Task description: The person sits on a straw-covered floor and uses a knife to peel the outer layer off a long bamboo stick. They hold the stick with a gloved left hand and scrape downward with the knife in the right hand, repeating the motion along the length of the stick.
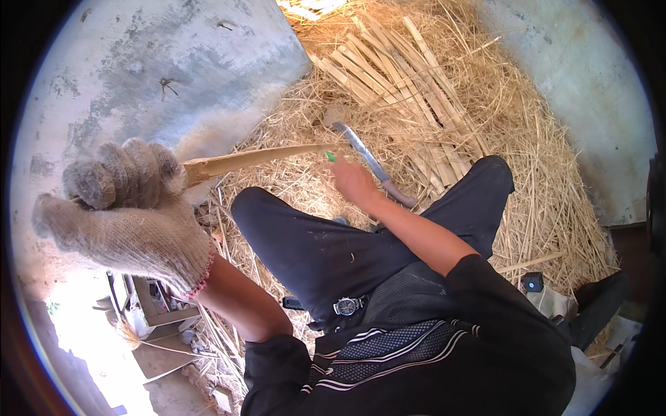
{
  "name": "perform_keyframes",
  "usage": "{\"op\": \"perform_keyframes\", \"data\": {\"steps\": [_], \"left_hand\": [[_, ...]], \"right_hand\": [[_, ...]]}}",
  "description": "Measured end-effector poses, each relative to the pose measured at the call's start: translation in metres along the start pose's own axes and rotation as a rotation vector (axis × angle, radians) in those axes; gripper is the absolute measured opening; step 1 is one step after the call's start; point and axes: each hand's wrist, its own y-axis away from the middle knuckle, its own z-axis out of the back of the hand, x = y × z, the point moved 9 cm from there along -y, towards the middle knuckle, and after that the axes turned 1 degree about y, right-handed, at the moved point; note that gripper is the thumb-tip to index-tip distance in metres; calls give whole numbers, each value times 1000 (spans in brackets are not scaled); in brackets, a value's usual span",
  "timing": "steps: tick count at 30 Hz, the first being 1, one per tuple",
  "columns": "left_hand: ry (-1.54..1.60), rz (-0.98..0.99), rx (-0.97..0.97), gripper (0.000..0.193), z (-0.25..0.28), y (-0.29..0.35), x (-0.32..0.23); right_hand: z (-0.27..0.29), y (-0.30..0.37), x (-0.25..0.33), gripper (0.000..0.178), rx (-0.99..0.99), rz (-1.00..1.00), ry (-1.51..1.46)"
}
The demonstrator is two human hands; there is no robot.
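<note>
My left hand (128, 201), in a grey knitted glove, is wrapped round one end of a long pale strip of split bamboo or wood (257, 158). The strip reaches right across the space above my lap and narrows toward its far end. My right hand (355, 184) is bare and closed just below that narrow end. A small green piece (331, 157) pokes out of its fingers; most of it is hidden, so its kind does not show. Beside the right hand, a long curved knife (362, 150) with a brown handle (399, 195) lies on the shavings.
Many split strips (409, 90) lie in a pile ahead, over a thick layer of curly shavings (548, 201). Pale walls (229, 62) stand at left and right. A wristwatch (347, 306) rests by my lap. At lower left is an open box (159, 305) of odds and ends.
</note>
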Motion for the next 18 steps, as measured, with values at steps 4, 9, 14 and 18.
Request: {"op": "perform_keyframes", "data": {"steps": [4,9,14,18], "left_hand": [[-23,-62,34,56,-18,3,3],[-53,-47,31,56,-14,-4,1],[-79,-42,56,57,-21,6,2],[-249,-48,-95,56,-4,1,-1]], "right_hand": [[-20,-12,-45,32,58,-153,68],[-20,-21,-24,35,125,-223,-218],[-36,-28,-83,37,-13,-172,87],[-96,-49,-75,36,173,-181,244]]}}
